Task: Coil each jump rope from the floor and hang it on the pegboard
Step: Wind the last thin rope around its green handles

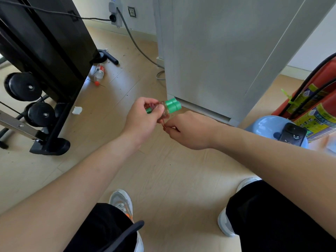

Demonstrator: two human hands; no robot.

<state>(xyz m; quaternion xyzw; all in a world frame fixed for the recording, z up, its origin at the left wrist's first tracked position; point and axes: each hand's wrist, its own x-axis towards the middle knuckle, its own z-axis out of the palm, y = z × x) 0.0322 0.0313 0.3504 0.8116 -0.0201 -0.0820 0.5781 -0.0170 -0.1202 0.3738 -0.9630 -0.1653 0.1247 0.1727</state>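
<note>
Jump rope [170, 109]: centre of the frame, held above the floor [163, 170]; two green handles [174, 106] lie side by side, with reddish clear cord [164, 114] wound round them.
Left hand [143, 118]: curled round the handles and the wraps, thumb laid over the cord.
Right hand [185, 131]: just below and to the right, pinching a short free run of cord between thumb and fingertips.
Handling: probably light; handles stiff, cord thin, smooth and springy, so the wraps may slip loose unless kept taut.
Where to hold: the handle pair as one bundle, thumb on the last wrap; the free cord close to the bundle.
Pegboard: not in view.
Writing: none seen on the rope; yellow labels on the red fire extinguishers [320, 110] at the right edge, and the red-and-white label on the bottle [100, 70] at upper left, are too blurred to read.
</note>
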